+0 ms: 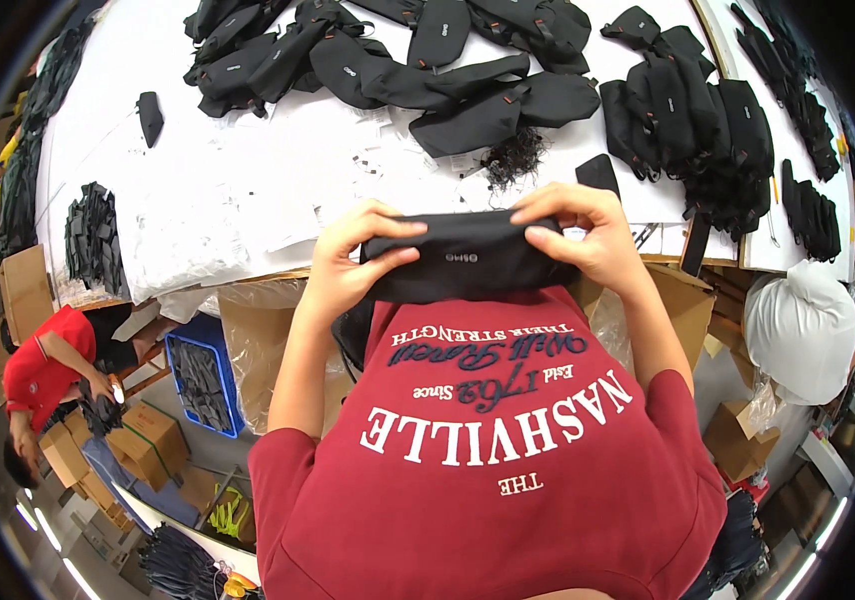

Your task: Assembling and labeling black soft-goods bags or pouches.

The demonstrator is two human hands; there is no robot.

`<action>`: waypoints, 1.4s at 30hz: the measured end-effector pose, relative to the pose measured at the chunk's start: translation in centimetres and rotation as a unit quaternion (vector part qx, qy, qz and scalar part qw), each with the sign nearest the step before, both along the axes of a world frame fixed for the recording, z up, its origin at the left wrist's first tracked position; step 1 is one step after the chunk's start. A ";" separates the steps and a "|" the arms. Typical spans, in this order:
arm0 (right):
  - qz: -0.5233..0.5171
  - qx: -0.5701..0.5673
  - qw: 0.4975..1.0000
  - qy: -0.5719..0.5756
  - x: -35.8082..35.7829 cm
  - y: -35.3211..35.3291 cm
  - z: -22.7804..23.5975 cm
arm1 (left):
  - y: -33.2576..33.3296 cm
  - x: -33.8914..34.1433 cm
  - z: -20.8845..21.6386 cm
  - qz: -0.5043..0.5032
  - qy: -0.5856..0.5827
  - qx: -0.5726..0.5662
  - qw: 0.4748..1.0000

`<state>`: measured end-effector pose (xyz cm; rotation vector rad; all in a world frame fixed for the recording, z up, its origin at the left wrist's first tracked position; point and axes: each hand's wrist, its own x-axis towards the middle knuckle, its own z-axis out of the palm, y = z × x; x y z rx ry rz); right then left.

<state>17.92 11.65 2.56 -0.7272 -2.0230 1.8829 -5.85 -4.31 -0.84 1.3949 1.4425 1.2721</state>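
A black fabric pouch with a small pale printed mark is stretched sideways in front of my chest, at the near edge of the white table. My left hand pinches its left end between thumb and fingers. At the opposite end my right hand grips the upper corner the same way. Just beyond the pouch lie a tangle of black thread scraps and a small flat black piece.
Heaped black pouches cover the far side of the white table, with another pile at right. A blue crate stands below left, near a co-worker in red. A stuffed white sack sits at right.
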 end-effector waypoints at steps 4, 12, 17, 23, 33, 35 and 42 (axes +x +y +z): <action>0.063 -0.024 0.995 -0.072 1.8 0.4 0.6 | 0.6 -0.9 -0.1 -0.120 -0.082 -0.092 0.985; -0.382 0.217 0.891 -0.116 11.1 1.9 -5.0 | -0.2 -8.9 -8.8 0.258 0.269 -0.158 0.914; -0.304 0.393 0.819 -0.288 16.3 0.7 -17.4 | -7.0 -16.7 -18.4 0.449 0.475 -0.280 0.703; -0.371 0.435 0.787 -0.232 10.0 1.3 -16.9 | -8.0 -15.8 -19.8 0.421 0.416 -0.362 0.720; 0.111 0.352 0.924 -0.096 -5.6 -1.4 -21.7 | -7.2 -14.1 -14.3 0.521 0.426 -0.172 0.720; 0.166 0.397 0.897 -0.103 -7.3 -2.5 -22.7 | -6.8 -13.3 -11.7 0.532 0.463 -0.084 0.704; 0.251 0.484 0.821 -0.167 -8.6 -4.3 -26.1 | -7.4 -2.2 -4.0 0.229 -0.198 -0.276 0.912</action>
